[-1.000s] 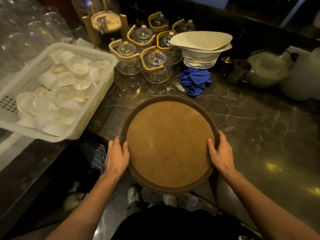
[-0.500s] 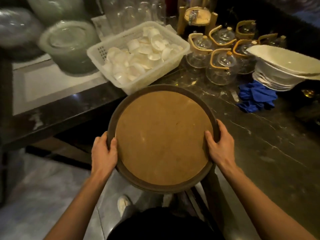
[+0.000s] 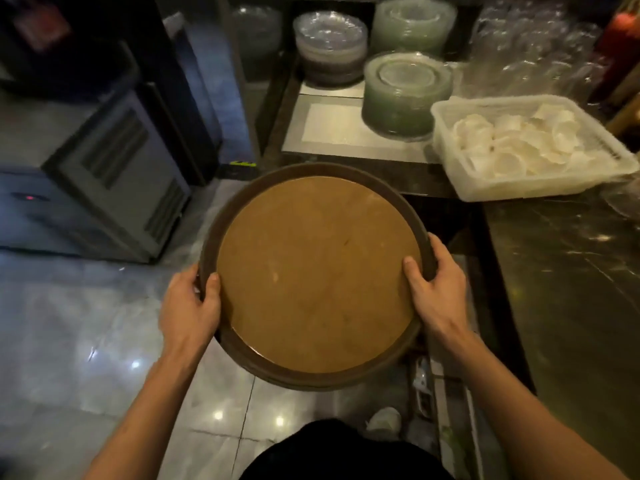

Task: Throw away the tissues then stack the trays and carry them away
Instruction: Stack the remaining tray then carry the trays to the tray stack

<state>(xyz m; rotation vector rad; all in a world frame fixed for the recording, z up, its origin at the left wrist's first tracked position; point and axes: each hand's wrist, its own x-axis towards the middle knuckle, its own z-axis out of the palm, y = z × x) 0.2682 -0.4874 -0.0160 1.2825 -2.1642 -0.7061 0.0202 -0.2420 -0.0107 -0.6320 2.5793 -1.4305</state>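
I hold a round brown tray (image 3: 317,271) level in front of me, over the tiled floor and clear of the counter. It has a dark raised rim and a tan inner face with nothing on it. A second rim edge shows beneath it at the front, so it looks like stacked trays. My left hand (image 3: 188,306) grips the left rim, thumb over the edge. My right hand (image 3: 436,285) grips the right rim, thumb on the tan face. No tissues are in view.
A dark marble counter (image 3: 568,306) runs along my right. On it stands a white plastic basket (image 3: 526,150) of white shell-shaped dishes. Behind are stacks of glass plates (image 3: 405,95) and clear glasses. A grey metal unit (image 3: 114,188) stands on the glossy floor at left.
I have turned left with the tray held in both hands. The tray has come off the counter and now hangs over the floor. The teapots, white bowls and blue cloth have left the view.
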